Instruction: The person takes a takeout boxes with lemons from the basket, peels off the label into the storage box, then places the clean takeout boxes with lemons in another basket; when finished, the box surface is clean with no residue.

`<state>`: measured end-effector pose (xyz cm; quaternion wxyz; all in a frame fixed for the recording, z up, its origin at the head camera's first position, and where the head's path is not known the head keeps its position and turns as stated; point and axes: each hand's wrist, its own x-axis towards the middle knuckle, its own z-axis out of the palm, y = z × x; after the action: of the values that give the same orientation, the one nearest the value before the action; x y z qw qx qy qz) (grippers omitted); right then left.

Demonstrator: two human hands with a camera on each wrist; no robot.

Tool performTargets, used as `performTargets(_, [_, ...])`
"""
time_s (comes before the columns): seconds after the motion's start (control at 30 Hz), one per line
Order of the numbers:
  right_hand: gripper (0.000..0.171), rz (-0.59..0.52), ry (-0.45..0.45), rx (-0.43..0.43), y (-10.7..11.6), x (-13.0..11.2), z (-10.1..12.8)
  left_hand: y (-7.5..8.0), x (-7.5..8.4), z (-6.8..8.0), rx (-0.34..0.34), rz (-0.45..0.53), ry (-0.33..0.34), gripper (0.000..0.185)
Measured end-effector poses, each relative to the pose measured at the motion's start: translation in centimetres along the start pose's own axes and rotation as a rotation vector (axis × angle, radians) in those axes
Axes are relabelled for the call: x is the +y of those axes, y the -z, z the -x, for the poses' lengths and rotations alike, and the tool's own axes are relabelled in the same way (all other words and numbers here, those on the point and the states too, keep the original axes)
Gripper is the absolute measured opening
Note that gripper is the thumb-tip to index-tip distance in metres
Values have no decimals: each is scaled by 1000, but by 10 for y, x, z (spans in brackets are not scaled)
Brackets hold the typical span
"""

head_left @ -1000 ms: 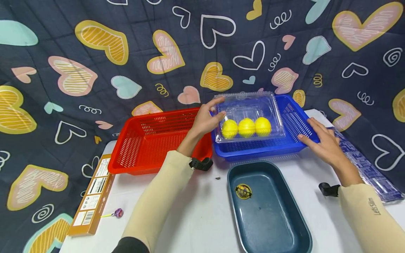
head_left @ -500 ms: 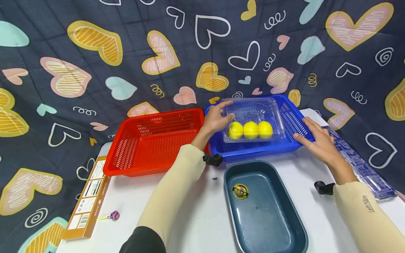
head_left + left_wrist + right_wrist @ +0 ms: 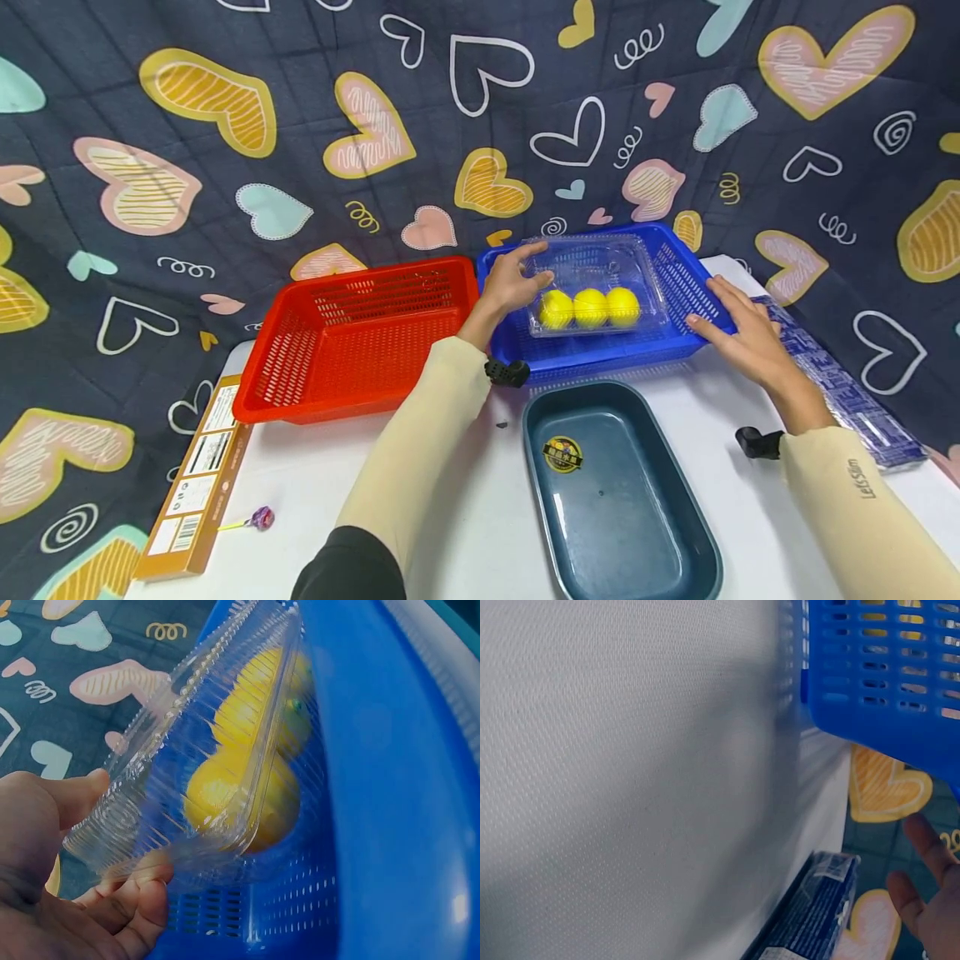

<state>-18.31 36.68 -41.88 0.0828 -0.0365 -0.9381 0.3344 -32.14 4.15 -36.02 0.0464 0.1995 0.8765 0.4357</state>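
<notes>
Gripping the clear clamshell box [image 3: 596,287] of lemons [image 3: 590,307] inside the blue basket [image 3: 693,287], your left hand [image 3: 510,287] curls round its edge. Your right hand [image 3: 738,333] rests flat, fingers straight, on that basket's rim. Below both hands, the white surface [image 3: 300,492] carries a dark tray [image 3: 645,533]; left of your left hand sits a red basket [image 3: 352,333]. A heart-patterned cloth [image 3: 225,125] hangs beyond.

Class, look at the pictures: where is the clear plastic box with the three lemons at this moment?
In the head view the clear plastic box sits inside the blue basket, right of the red basket, with the left hand holding its left end.
</notes>
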Motion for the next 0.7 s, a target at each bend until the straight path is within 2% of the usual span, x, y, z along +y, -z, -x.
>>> performTargets(0.23, [80, -16, 0, 5, 2, 1, 0, 3, 2, -2, -22, -63, 4, 55])
performTargets(0.37, [81, -19, -9, 1, 1, 1, -1, 5, 2, -3, -15, -107, 33, 55])
performTargets(0.6, [80, -19, -18, -13, -1, 2, -2, 7, 1, -2, 28, -284, 116, 55])
performTargets(0.7, [80, -24, -25, -14, -1, 1, -2, 9, -1, -3, 18, -318, 133, 56])
